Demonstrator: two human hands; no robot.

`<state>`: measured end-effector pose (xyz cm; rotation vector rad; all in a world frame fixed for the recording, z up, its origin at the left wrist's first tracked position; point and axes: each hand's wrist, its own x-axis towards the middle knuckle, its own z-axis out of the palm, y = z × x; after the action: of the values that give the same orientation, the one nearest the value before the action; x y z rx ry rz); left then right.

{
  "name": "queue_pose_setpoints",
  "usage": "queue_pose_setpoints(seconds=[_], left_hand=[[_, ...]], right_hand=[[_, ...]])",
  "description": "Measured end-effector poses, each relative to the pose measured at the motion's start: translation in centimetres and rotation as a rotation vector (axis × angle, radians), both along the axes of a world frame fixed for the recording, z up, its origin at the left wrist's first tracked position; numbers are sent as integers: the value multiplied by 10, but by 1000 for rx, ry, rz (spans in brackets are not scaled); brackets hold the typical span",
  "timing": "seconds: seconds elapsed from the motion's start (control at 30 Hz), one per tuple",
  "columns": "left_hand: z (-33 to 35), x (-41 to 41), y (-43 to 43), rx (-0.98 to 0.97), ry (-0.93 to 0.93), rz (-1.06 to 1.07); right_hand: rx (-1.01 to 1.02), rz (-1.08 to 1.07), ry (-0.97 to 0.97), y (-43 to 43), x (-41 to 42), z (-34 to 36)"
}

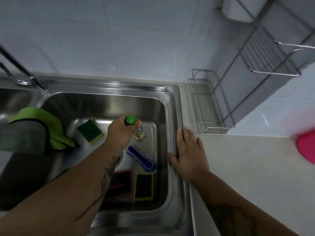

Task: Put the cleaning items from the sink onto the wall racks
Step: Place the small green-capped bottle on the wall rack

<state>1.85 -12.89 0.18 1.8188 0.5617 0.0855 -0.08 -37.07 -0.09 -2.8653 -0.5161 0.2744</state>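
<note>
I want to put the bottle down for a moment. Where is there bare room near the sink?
The counter is bare between the right hand on the sink rim, the wire rack behind and the pink thing far right. Inside the sink only the back part is free; sponges, brush and cloth crowd the rest.

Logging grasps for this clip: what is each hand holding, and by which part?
The left hand grips the green-capped bottle around its neck and upper body. The right hand holds nothing, resting flat on the sink rim.
</note>
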Motion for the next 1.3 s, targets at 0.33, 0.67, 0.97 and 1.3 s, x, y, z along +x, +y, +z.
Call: queue_pose_setpoints(seconds=[0.33, 0.67, 0.97, 1.3], left_hand=[[131, -41, -3, -128, -259, 93], [297, -18, -60, -135, -602, -13], [378, 51, -124, -51, -797, -128], [358, 138, -160, 77, -707, -386]], right_hand=[[165, 35, 286, -7, -17, 71], [340, 240, -472, -27, -22, 231], [328, -67, -941, -71, 36, 285], [210, -129, -1122, -86, 103, 254]])
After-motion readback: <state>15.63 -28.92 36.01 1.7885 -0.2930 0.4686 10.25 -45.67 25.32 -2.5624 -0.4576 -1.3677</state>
